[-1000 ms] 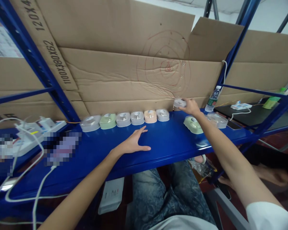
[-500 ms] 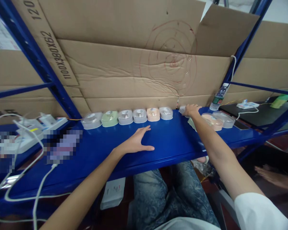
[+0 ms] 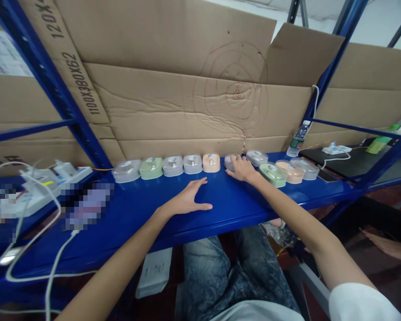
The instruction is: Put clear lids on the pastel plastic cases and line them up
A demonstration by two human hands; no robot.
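A row of small plastic boxes with clear lids stands along the back of the blue shelf: a clear box (image 3: 127,171), a green box (image 3: 149,168), two grey boxes (image 3: 173,166) and an orange box (image 3: 211,163). My right hand (image 3: 242,168) has its fingers around another grey box (image 3: 229,162), just right of the orange one, partly covering it. My left hand (image 3: 189,199) hovers over the shelf in front of the row, empty, thumb and fingers spread. Right of my right hand sit a further grey box (image 3: 257,157), a second green box (image 3: 272,174), a second orange box (image 3: 290,172) and another clear box (image 3: 308,169).
A cardboard sheet (image 3: 160,102) backs the blue shelf (image 3: 220,200). A water bottle (image 3: 298,139) stands at the right rear. Power strips and white cables (image 3: 51,227) lie at the left, beside a blurred-out phone (image 3: 90,205). Another person's hand (image 3: 384,244) shows at far right.
My right hand has moved left from the grey box on the right to the one beside the orange box. A small gap now separates those two. My left hand stays nearly still.
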